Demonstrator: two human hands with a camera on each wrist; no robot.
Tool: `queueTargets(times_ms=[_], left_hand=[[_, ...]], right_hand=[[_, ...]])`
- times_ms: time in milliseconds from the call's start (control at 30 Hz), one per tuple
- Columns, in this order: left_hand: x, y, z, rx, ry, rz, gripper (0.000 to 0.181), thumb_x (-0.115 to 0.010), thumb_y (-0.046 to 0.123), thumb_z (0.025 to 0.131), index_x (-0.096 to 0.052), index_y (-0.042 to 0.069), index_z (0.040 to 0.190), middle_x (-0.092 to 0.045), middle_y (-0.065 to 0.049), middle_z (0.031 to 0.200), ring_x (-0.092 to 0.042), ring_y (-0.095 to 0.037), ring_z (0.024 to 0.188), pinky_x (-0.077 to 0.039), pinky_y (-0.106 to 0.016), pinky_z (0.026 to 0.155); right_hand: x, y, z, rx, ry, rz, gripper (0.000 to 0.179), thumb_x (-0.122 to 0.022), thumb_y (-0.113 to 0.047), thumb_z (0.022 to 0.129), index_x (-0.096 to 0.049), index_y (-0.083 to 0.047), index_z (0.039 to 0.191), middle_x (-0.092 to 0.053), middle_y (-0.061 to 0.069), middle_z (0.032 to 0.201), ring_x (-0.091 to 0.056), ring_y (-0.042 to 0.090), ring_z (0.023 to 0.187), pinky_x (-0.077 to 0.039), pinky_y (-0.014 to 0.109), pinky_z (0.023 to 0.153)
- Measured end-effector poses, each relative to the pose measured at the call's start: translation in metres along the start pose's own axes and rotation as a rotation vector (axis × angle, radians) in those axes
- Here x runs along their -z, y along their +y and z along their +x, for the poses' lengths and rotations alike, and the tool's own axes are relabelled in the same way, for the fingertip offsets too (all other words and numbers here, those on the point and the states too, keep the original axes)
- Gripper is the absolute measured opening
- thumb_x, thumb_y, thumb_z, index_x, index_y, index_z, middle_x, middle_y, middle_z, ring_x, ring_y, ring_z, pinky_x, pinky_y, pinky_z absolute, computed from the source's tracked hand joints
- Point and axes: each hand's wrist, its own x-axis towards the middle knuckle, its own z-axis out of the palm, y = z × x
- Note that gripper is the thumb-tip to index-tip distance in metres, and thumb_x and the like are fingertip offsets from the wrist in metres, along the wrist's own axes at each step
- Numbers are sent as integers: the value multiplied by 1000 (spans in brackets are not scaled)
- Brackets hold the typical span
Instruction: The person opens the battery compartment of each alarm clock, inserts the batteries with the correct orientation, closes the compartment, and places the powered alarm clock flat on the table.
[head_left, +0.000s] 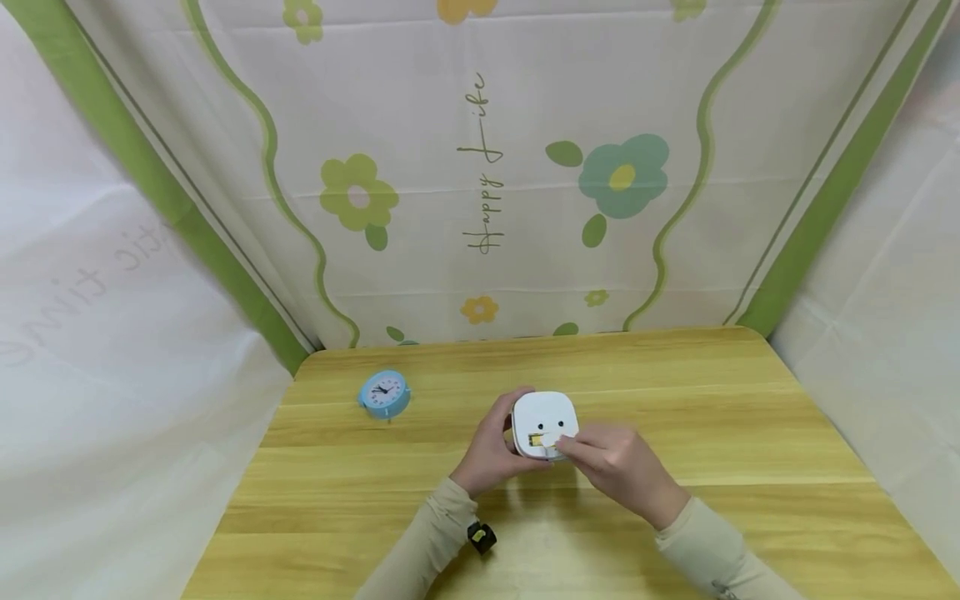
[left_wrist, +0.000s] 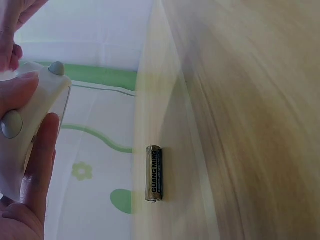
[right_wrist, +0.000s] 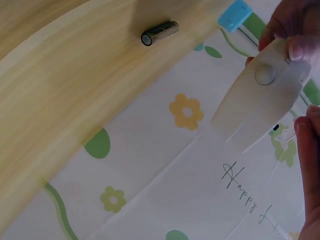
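Note:
My left hand (head_left: 491, 448) grips a white rounded-square device (head_left: 542, 408) by its side, above the table. The device's back faces up, showing two small dark spots and an uncovered battery compartment (head_left: 535, 440) with something yellowish in it. Thumb and fingers of my right hand (head_left: 626, 465) pinch a small white cover (head_left: 551, 439) at the compartment. The device's front is turned away. On the table lies an AA-type battery (left_wrist: 154, 174), lettered "GUANG MING"; the right wrist view shows the same battery (right_wrist: 161, 33) lying apart from both hands. From the head it is hidden.
A round blue alarm clock (head_left: 385, 394) stands toward the back left of the wooden table (head_left: 675, 392). Behind the table hangs a white curtain (head_left: 420, 100) with printed flowers. A small black object (head_left: 482, 537) is by my left wrist.

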Motion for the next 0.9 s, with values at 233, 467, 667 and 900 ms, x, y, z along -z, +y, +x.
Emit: queueTargets(times_ms=[233, 467, 667, 900], left_hand=[[-4, -3, -1, -56, 9, 11, 102, -93, 2, 74, -39, 32, 155, -46, -1, 150, -56, -27, 126, -65, -31, 85], [-5, -3, -1, -66, 14, 26, 100, -93, 4, 75, -40, 34, 154, -47, 1, 149, -58, -27, 125, -66, -31, 81], [-5, -5, 0, -80, 13, 42, 99, -93, 5, 76, -39, 33, 154, -46, 0, 150, -57, -28, 125, -66, -29, 79], [-4, -4, 1, -83, 14, 53, 100, -93, 6, 76, -39, 31, 156, -45, -4, 151, -58, -29, 126, -66, -29, 81]], right_hand=[[-8, -7, -2, 75, -73, -84, 43, -42, -11, 112, -78, -7, 89, -66, -3, 74, -59, 6, 62, -55, 15, 55], [-11, -7, -4, 74, -85, -76, 42, -42, -10, 112, -79, -8, 93, -61, -2, 75, -51, 7, 63, -48, 11, 53], [-14, -6, -6, 64, -82, -77, 45, -38, -9, 112, -80, -7, 95, -62, 0, 79, -53, 8, 67, -49, 11, 56], [-17, -5, -8, 81, -98, -78, 44, -39, -9, 112, -79, -5, 95, -64, 1, 81, -59, 9, 70, -55, 14, 60]])
